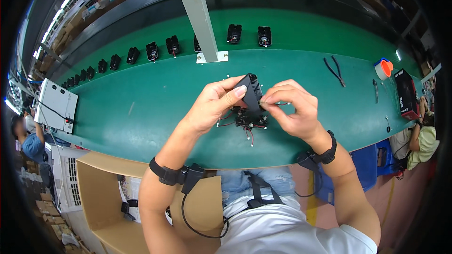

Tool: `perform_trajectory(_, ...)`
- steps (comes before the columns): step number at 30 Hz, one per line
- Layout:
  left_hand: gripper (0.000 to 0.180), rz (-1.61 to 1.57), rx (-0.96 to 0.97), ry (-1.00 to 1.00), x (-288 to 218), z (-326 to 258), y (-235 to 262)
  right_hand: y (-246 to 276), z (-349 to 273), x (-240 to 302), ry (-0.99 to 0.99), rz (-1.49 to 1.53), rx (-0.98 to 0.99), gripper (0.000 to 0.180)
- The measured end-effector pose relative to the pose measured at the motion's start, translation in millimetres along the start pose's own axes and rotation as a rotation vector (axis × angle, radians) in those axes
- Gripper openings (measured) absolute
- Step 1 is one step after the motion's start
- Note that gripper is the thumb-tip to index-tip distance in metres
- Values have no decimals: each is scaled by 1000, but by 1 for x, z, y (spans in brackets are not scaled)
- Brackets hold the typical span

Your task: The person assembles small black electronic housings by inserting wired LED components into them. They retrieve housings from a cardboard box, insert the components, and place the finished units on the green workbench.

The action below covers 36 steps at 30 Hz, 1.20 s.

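Note:
Above the green bench, my left hand (209, 103) grips a black plastic housing (254, 99), thumb pressed on its face and fingers behind. The housing is tilted, and its hollow, ribbed side faces right. My right hand (299, 110) is closed in a pinch at that right edge; what sits between its fingertips is too small to make out. Under the housing lies a small heap of black parts (245, 121) with thin red and black wires ending in white plugs. The held housing and my hands hide part of this heap.
Black housings with wires (172, 45) line the green strip behind a grey post (197, 14). Dark-handled pliers (335, 71), an orange-and-white tape roll (385, 68) and a black-red box (406, 94) lie right. A white case (56, 106) stands left; a cardboard box (101, 197) is below.

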<state>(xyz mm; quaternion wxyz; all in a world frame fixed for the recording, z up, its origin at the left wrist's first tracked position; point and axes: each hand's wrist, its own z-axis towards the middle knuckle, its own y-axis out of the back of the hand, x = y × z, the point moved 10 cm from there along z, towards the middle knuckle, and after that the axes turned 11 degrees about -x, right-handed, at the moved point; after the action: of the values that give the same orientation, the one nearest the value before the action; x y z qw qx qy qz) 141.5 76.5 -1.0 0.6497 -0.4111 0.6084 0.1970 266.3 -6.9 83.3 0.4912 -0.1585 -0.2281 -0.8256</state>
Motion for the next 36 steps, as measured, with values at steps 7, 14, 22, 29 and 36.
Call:
perform_trajectory(7,50,-66,22,10,-3,-2,-8,2,-12,-16,-288,336,-99,21)
perform_trajectory(14,49,-107,34,13,7,2,-19,-9,-38,-40,-615,543,-189,18)
perform_trajectory(22,45,-23,-140,-57,-6,5,-6,1,-11,-19,-270,179,11,40)
perform_trajectory(29,41,242,-259,-3,0,5,-2,-14,-38,-63,-707,518,36,36)
perform_trajectory(36,53,1011,-558,-481,-42,-8,-11,-37,-67,-80,-1257,1166,93,29)
